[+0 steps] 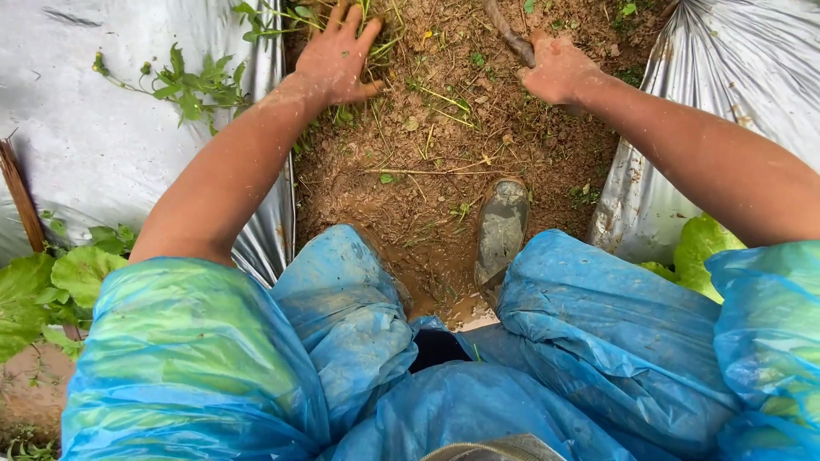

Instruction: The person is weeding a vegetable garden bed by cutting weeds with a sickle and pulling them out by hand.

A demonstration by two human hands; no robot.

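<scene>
Left hand [336, 55] spreads flat on the weeds [376, 47] at its fingertips; right hand [559, 70] fists a muddy tool handle [510, 34] just beyond. Looks like weeding the soil furrow [444, 162] between both hands. Next calls for gripping stems low.

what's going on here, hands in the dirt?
A person in a blue plastic raincoat bends over a muddy furrow between two beds covered with silver plastic sheeting. The left hand is spread open on weeds at the furrow's edge. The right hand is closed around a muddy tool handle; the working end is out of view. A muddy boot stands in the furrow, and leafy plants grow through the sheeting.
</scene>
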